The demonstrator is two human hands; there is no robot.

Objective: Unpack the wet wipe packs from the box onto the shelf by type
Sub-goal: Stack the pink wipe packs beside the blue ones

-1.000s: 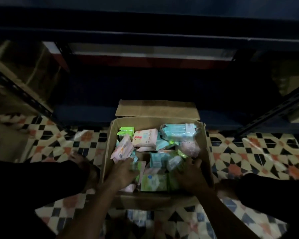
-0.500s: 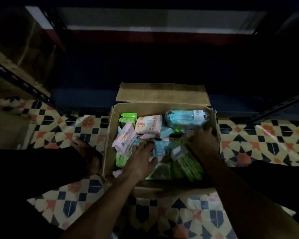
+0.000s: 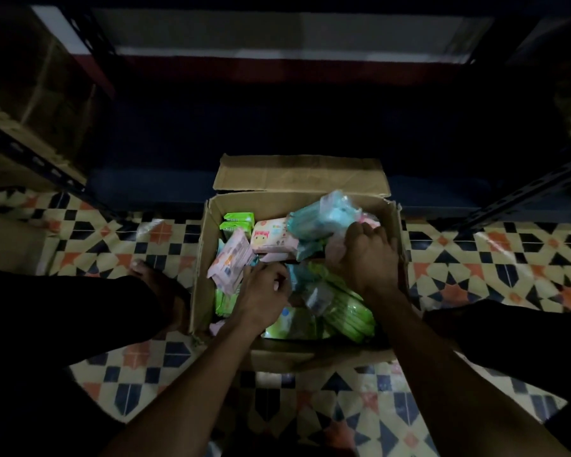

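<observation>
A dim patterned tile floor (image 3: 475, 258) and dark metal shelf (image 3: 310, 127) surrounded the open cardboard box (image 3: 205, 258). My right hand (image 3: 370, 258) gripped a teal wipe bundle (image 3: 323, 216) at the box's far right; my left hand (image 3: 264, 291), fingers curled, dug among pink and green packs, its hold unclear.

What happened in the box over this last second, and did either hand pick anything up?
The right hand moved from the near packs to the far right corner of the brown cardboard box and now grips the pale blue plastic-wrapped bundle of wipes, tilting it up above the rim. The left hand shifted a little further in among the middle packs; whether it grips one is unclear. The pink packs and green packs stayed put.
</observation>
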